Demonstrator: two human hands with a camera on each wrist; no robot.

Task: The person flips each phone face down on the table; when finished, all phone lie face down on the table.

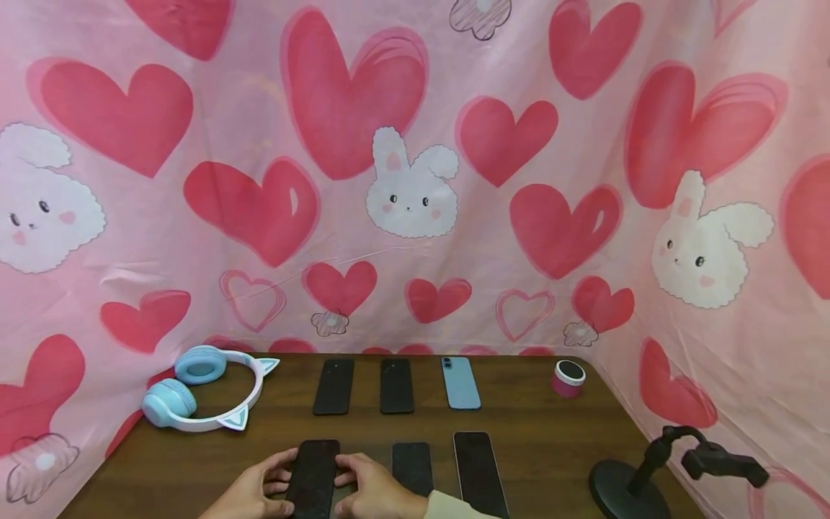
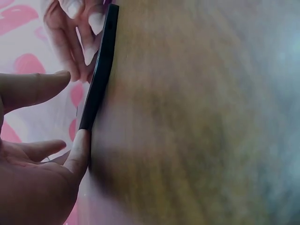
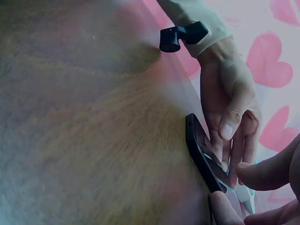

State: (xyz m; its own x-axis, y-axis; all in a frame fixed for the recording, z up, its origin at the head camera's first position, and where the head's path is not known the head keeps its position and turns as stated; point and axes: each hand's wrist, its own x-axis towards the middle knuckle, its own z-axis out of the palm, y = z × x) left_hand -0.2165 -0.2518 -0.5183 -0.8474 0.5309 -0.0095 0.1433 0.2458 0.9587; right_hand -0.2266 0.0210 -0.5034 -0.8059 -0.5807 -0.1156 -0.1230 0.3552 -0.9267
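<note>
A black smartphone [image 1: 313,479] lies screen up between my hands at the front left of the table. My left hand [image 1: 256,490] holds its left long edge, fingers bent along the side and thumb lower down. On the opposite edge, my right hand [image 1: 379,490] holds it with fingertips and thumb. In the left wrist view a left fingertip touches the thin side of the phone [image 2: 101,70]. A right finger meets the phone's edge [image 3: 201,157] in the right wrist view. Whether the phone is lifted off the wood, I cannot tell.
Right of my hands lie a small dark phone [image 1: 412,465] and a light-framed phone [image 1: 480,472]. Behind are black phones [image 1: 333,389], [image 1: 397,389] and a blue phone [image 1: 462,384]. Cat-ear headphones [image 1: 217,422], a pink-and-white round object [image 1: 568,382] and a black stand [image 1: 629,490] flank them.
</note>
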